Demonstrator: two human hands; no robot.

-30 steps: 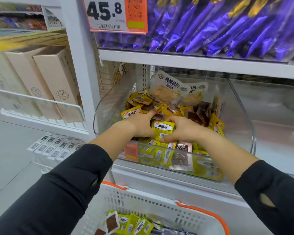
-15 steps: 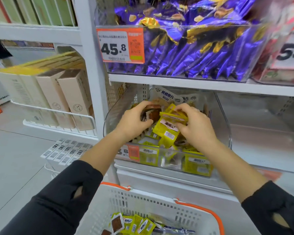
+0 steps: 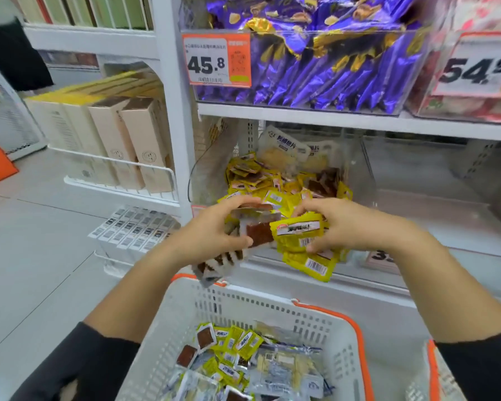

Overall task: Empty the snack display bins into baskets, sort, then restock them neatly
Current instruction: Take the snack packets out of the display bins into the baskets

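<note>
A double handful of yellow snack sachets [image 3: 298, 233] is held between the clear display bin [image 3: 356, 169] at twelve o'clock and the white basket [image 3: 272, 311] at six. The left hand [image 3: 214, 230] is curled around what may be brown-windowed packets; the right hand [image 3: 347, 224] pinches yellow ones. The emptying step is judged under way; next, lowering and release over the basket are called for.
</note>
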